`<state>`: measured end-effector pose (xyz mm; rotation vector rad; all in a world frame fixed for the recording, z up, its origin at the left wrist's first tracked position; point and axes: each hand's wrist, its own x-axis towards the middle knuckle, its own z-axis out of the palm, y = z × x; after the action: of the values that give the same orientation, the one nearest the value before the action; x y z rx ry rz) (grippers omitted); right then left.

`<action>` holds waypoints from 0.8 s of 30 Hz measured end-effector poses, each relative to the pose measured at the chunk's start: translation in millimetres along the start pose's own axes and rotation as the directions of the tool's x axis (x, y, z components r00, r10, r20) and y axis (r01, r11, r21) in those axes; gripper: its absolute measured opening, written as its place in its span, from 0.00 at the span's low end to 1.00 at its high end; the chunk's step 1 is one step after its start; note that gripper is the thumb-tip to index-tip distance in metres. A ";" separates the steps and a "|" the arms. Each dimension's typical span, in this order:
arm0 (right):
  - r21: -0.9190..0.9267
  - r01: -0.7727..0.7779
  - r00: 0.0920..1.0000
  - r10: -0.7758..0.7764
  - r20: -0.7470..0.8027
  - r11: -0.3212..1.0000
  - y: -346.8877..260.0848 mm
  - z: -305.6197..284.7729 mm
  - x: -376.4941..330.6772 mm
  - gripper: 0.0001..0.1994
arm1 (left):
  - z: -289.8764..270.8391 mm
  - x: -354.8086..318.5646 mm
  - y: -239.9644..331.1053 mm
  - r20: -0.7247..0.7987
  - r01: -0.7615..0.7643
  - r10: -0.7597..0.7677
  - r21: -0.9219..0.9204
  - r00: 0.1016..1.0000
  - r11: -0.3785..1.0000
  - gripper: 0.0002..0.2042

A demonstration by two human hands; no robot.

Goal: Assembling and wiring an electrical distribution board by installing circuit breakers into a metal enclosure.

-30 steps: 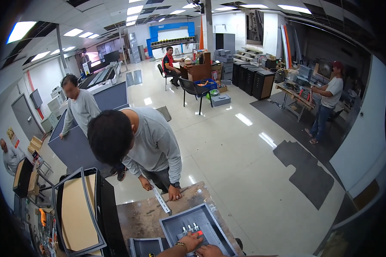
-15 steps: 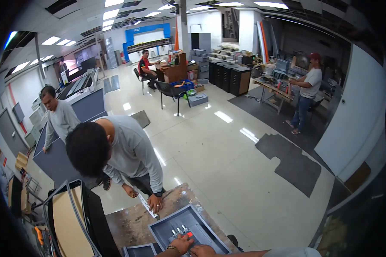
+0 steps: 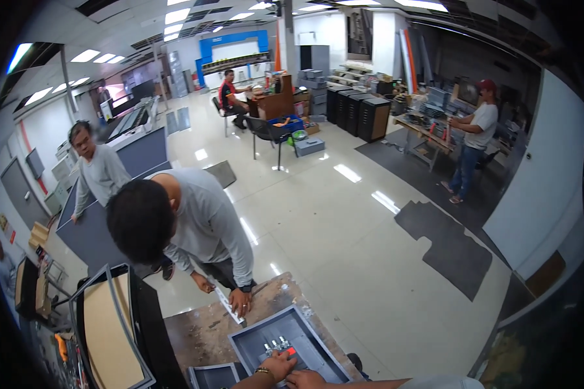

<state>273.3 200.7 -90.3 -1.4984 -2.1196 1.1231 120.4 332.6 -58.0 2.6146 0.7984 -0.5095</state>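
1. Left grip (image 3: 278, 366) near the silver fittings (image 3: 275, 344) inside the grey tray (image 3: 259, 335); right grip (image 3: 306, 379) over that tray's near end; how wide either is, I can't tell.
2. Red piece (image 3: 291, 351): also inside the tray.

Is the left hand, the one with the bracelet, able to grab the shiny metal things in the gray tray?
Probably yes. The left hand is over the gray tray, right by the shiny metal things, and nothing seems to block the way.

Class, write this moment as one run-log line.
left hand: over gray tray, near silver fittings | right hand: beside left hand | co-worker's hand: on pale strip
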 end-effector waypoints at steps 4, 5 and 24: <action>-0.148 -0.015 1.000 0.016 0.003 0.989 -74.5 -72.0 -7.5 0.07 | -1.6 -1.4 4.6 -0.044 -0.012 0.011 -0.023 0.999 1.000 0.13; 0.005 0.044 0.998 -0.044 -0.042 0.999 -55.2 -58.0 -6.7 0.08 | -0.9 -2.6 4.7 -0.047 -0.006 0.005 -0.024 0.999 1.000 0.13; 0.054 0.060 0.997 -0.056 -0.061 0.997 2.8 -13.5 4.6 0.12 | 12.3 4.3 1.2 -0.034 -0.016 0.016 0.004 0.999 1.000 0.13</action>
<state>281.9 210.9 -84.5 -1.4185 -2.0609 1.0942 121.6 328.3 -70.3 2.6380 0.7875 -0.4637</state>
